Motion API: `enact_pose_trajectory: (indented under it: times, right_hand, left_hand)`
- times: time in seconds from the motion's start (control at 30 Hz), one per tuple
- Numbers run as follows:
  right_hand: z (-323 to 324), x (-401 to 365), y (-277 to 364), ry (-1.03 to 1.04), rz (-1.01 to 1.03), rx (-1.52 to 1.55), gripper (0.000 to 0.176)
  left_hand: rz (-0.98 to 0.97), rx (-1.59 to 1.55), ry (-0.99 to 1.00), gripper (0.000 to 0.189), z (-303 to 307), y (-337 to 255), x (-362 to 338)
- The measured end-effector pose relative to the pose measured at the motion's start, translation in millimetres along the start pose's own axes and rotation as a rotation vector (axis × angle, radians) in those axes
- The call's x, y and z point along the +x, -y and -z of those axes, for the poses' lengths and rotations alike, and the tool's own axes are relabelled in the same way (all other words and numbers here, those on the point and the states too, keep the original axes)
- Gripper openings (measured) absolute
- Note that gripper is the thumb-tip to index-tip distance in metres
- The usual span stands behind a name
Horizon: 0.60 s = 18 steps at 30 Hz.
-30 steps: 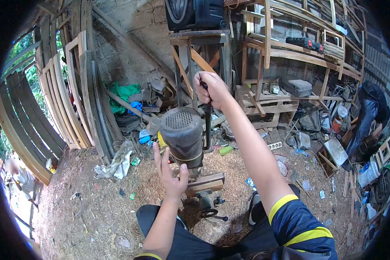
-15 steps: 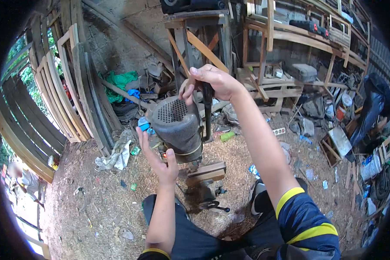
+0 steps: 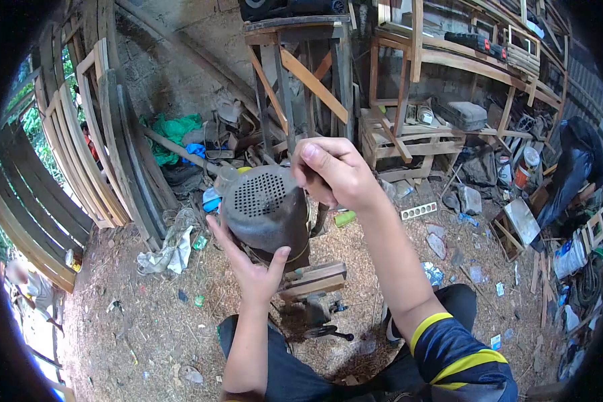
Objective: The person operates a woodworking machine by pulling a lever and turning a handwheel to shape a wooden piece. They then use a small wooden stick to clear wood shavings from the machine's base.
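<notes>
A dark machine head [image 3: 264, 224], round, with a perforated top cover, stands in front of me. My left hand [image 3: 253, 269] is at its near left side, thumb and fingers apart, apparently touching the casing. My right hand [image 3: 337, 175] is closed at the upper right edge of the cover; what its fingers hold, if anything, is hidden. Below it a short length of dark rod [image 3: 320, 218] shows. Under the head lie a wooden block [image 3: 315, 280] and a dark metal base with a black crank handle [image 3: 331, 331].
Wood shavings and scraps cover the ground [image 3: 147, 342]. Wooden frames [image 3: 80, 154] lean at the left. A tall wooden stand [image 3: 301, 87] and timber racks [image 3: 409, 134] are behind. A white power strip [image 3: 419, 211] lies at the right. Another person [image 3: 37, 288] is at the far left.
My right hand has moved down and curled closed; the black upright handle that showed in it is now mostly hidden. My left hand has come against the casing. The view has shifted slightly.
</notes>
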State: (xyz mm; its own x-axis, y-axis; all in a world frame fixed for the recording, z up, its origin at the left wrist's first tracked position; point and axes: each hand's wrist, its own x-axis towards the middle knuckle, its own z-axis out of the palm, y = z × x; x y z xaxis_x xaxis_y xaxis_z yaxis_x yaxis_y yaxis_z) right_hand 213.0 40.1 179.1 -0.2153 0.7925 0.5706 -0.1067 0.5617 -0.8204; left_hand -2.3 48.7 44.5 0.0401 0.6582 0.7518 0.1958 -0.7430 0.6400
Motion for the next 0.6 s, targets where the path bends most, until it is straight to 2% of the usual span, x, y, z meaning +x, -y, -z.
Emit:
enact_pose_trajectory:
  times: [0.1,0.23,0.33,0.47,0.6]
  right_hand:
    - [4,15,-9,-0.053,0.033,0.078,0.050]
    - [4,30,-8,-0.170,0.037,0.014,0.051]
    - [-4,19,-4,-0.217,0.029,-0.005,0.048]
    - [-24,-19,-14,-0.297,0.148,0.071,0.036]
    - [-18,9,-25,-0.463,0.208,-0.229,0.040]
  left_hand:
    - [0.015,0.026,-0.018,0.130,-1,9,-1]
    - [0.075,-0.095,-0.028,0.123,-4,7,-2]
    - [0.045,-0.134,-0.051,0.115,-7,7,-2]
    - [-0.034,0.036,0.018,0.112,0,16,-3]
    - [0.028,0.029,-0.005,0.109,-4,13,-5]
